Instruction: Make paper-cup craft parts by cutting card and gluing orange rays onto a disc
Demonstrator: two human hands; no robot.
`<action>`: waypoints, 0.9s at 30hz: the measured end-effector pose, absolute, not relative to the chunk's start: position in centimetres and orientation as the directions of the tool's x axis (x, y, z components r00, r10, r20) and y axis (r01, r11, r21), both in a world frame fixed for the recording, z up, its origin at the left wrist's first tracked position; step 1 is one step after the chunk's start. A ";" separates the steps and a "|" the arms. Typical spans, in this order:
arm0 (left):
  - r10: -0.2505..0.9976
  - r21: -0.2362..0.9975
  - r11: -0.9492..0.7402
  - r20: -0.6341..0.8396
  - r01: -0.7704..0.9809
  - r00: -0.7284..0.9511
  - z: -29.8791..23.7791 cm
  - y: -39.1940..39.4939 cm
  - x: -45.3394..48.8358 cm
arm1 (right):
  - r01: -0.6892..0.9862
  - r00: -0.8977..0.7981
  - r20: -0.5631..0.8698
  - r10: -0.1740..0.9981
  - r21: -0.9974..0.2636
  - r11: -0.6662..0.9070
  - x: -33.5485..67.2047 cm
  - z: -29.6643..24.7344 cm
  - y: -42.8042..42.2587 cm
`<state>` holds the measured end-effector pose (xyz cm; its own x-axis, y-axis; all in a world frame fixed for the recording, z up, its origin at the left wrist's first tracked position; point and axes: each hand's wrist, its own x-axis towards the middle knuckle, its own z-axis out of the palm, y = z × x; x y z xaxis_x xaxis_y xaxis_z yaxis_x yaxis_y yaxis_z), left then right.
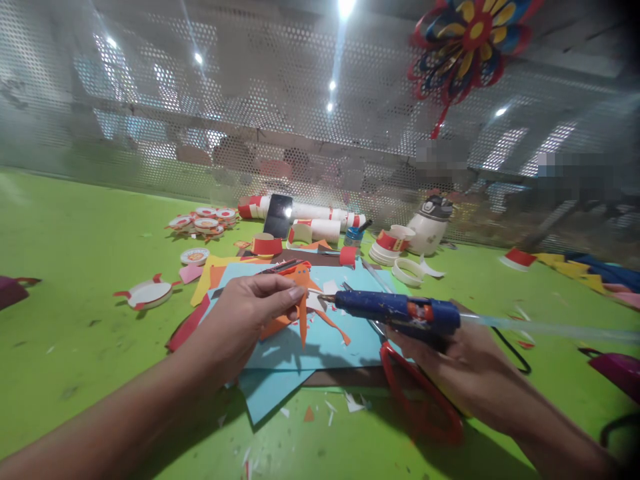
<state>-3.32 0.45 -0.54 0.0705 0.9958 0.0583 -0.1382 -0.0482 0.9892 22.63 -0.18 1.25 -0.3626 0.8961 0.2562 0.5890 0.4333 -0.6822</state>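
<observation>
Gluing looked to be the step in hand. The left hand (245,310), its grip pinched on a thin orange paper cutout (303,320) with dangling strips, held it over the pale blue sheet (350,340). At its 3 o'clock, the right hand (465,363) clasped a glossy glue gun (400,312), its nozzle just short of the paper. A dab would call for closing that gap steadily.
</observation>
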 end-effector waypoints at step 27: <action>0.997 0.992 -0.046 0.054 -0.120 0.063 -0.4 0.3 -3.3 | 0.588 -0.350 0.323 0.879 -0.655 0.475 22.6 1.4 -0.7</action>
<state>-3.34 0.28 -0.43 0.0633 0.9965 0.0538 -0.1199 -0.0459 0.9917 22.56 -0.66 1.44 -0.3500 0.8793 0.3229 0.5882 0.4746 -0.6548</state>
